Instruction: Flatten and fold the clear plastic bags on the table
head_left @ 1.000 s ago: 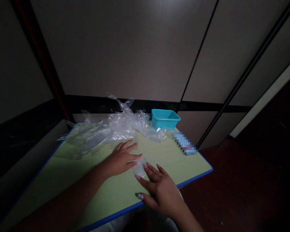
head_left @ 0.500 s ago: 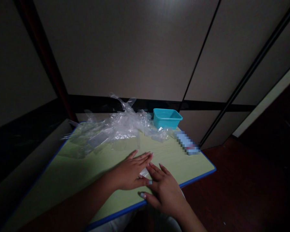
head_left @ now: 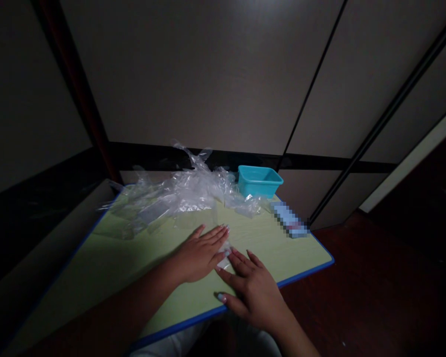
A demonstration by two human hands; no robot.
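Lying flat on the near half of the bench (head_left: pixel 301 254), partly covered: small translucent plastic piece (head_left: pixel 224 263). Looks mostly flattened already; folds or creases too dim to tell. Not lifted off, not let go, so probably mid-pressing. Left over: plenty of loose plastic farther back, out of the hands.

Coming in over the far-left side of the piece: left hand (head_left: pixel 198 255), palm down, fingers stretched out nearly together, thumb tip seemingly on the plastic. At the right edge: right hand (head_left: pixel 254 288), fingers extended and fanned, tips touching or just beside, thumb out wide near the blue rim. Not gripping anything with either, just laid open.

Behind: loose plastic heap (head_left: pixel 193 191), bags or gloves, hard to say. Just beside its right end: turquoise tub (head_left: pixel 259 187), contents not visible. Then, nearer: pixelated flat object (head_left: pixel 290 220).
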